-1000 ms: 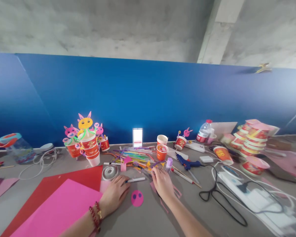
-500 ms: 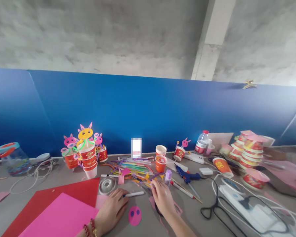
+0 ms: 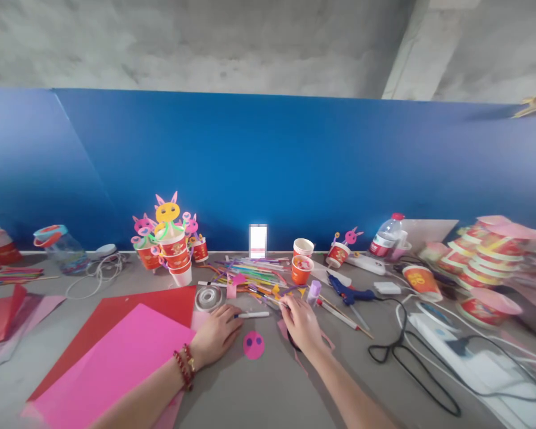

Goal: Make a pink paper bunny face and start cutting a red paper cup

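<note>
The pink disc (image 3: 254,354) lies on the table (image 3: 232,399) between the hands, two dark spots (image 3: 249,342) done, nothing attached yet. The left hand (image 3: 217,335) rests loosely spread, apparently empty; the right hand (image 3: 301,323) curls, its grip's contents impossible to tell.

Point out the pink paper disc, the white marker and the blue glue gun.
Pink paper disc (image 3: 254,348): head view, near its middle.
White marker (image 3: 255,314): head view, middle of its barrel.
Blue glue gun (image 3: 349,294): head view, on its body.
</note>
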`<control>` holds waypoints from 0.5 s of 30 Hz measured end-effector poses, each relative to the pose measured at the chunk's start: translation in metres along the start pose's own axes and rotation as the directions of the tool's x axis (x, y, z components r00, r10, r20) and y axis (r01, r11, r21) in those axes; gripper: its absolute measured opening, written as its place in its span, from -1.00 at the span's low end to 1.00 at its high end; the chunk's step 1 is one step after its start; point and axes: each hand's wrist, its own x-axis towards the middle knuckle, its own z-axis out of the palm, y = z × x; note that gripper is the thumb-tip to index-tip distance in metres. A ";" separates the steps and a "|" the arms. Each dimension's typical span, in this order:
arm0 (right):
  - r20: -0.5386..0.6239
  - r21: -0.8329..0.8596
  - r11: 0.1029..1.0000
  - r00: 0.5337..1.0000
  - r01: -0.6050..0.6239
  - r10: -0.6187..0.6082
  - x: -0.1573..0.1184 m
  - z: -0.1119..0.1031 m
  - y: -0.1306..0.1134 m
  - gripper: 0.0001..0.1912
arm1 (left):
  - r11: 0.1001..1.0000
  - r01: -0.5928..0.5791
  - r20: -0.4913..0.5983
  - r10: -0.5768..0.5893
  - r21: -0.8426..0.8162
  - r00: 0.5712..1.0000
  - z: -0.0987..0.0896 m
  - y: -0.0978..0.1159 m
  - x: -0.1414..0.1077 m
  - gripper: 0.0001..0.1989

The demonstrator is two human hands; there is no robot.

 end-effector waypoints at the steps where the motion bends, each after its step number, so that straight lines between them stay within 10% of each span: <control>1: -0.005 0.012 1.000 1.000 -0.003 0.003 0.000 0.000 -0.001 -0.83 | 1.000 0.003 0.000 -0.003 0.001 1.000 0.000 0.000 0.000 -0.76; 15: -0.044 0.326 0.926 0.976 -0.189 0.215 -0.003 -0.002 0.007 -0.77 | 1.000 0.002 -0.030 -0.002 0.012 1.000 -0.001 -0.003 -0.001 -0.76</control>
